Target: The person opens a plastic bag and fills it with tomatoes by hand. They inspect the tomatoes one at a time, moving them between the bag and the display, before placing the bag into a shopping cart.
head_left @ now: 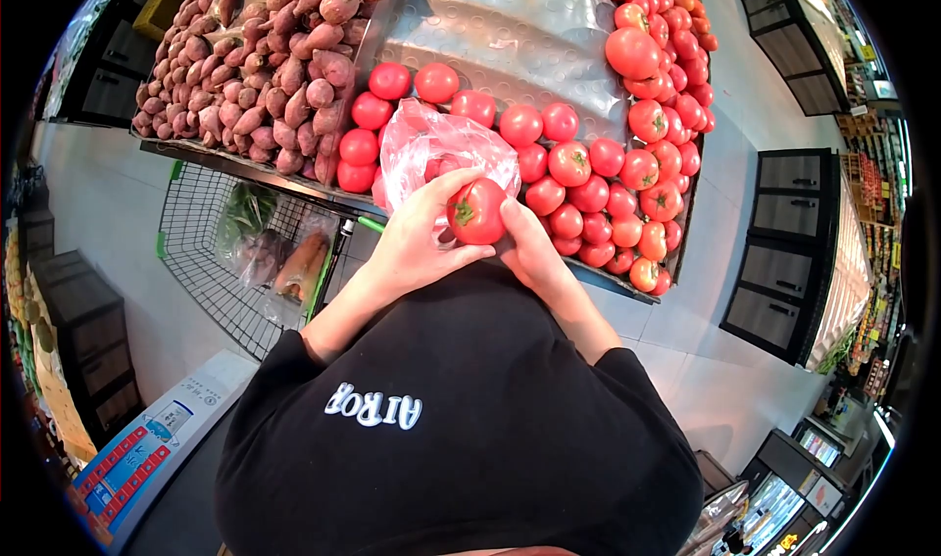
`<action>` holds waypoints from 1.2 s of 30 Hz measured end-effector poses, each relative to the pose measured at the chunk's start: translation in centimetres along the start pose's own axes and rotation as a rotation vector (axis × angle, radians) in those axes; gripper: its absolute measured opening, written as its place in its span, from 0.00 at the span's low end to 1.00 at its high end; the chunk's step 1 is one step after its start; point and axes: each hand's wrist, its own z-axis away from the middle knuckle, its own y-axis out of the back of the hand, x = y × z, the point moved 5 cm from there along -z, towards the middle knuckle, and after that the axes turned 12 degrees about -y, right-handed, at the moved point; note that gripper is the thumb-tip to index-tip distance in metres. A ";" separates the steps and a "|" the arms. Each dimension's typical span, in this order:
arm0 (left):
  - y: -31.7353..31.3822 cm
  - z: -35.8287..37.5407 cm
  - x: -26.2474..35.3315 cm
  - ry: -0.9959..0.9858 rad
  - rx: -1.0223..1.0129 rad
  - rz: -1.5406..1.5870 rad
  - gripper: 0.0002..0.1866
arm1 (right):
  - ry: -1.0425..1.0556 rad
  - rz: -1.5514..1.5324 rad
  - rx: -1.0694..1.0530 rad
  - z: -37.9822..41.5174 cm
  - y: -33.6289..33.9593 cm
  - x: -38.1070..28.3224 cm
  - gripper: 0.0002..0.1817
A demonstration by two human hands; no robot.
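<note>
A red tomato (474, 213) with its green stem end showing is held in front of my chest. My left hand (423, 231) curls around its left side, fingers over the top and thumb below. On the other side, the fingers of my right hand (534, 247) press against the tomato's right edge. Just behind them, a clear plastic bag (412, 145) rests on the loose tomatoes, with red showing through it. More tomatoes (570, 164) lie in the display to the right of the bag.
Sweet potatoes (245, 76) are heaped on the left of the stand. A shopping cart (206, 252) holding bagged produce stands at my left. Grey display padding (490, 37) spans the middle of the stand. Dark cabinets (784, 252) stand across the aisle on the right.
</note>
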 end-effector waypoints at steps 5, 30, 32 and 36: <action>0.7 0.0 0.6 -0.161 0.078 -0.241 0.46 | 0.201 0.327 0.071 1.7 -1.9 -3.1 0.43; 1.2 0.9 -0.9 0.058 0.162 -0.062 0.42 | 0.659 0.945 0.306 3.6 -3.8 -5.5 0.33; 1.4 0.7 -0.4 -0.073 0.146 -0.252 0.42 | 0.575 0.932 0.279 3.4 -3.9 -5.0 0.34; 0.6 1.1 -0.9 -0.161 0.044 -0.361 0.43 | 0.363 0.845 0.140 2.2 -3.7 -3.6 0.43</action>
